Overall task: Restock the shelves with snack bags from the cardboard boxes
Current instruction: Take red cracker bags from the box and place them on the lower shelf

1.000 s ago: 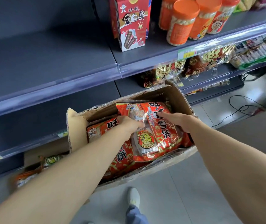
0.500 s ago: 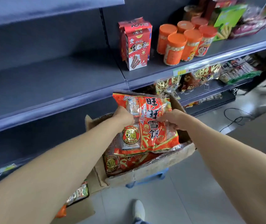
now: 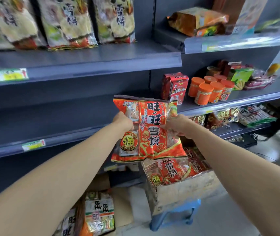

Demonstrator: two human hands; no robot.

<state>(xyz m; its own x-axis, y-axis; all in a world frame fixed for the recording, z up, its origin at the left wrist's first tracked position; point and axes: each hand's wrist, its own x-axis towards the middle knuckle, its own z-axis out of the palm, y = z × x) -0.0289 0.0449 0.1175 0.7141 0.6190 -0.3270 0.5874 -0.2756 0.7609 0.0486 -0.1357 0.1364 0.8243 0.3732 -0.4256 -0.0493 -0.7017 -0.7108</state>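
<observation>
Both hands, left hand (image 3: 124, 122) and right hand (image 3: 178, 126), pinch the red snack bag (image 3: 150, 132) by its side edges; it looks light, crinkly, slippery, its contents likely brittle.

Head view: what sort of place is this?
Most likely a small shop's snack aisle: grey shelves with price tags on the edges, orange-lidded jars, and a cardboard box of stock below the red snack bag held in the left hand and right hand.

Bare middle shelf (image 3: 50, 123) lies open left of red cartons (image 3: 175, 86).
</observation>
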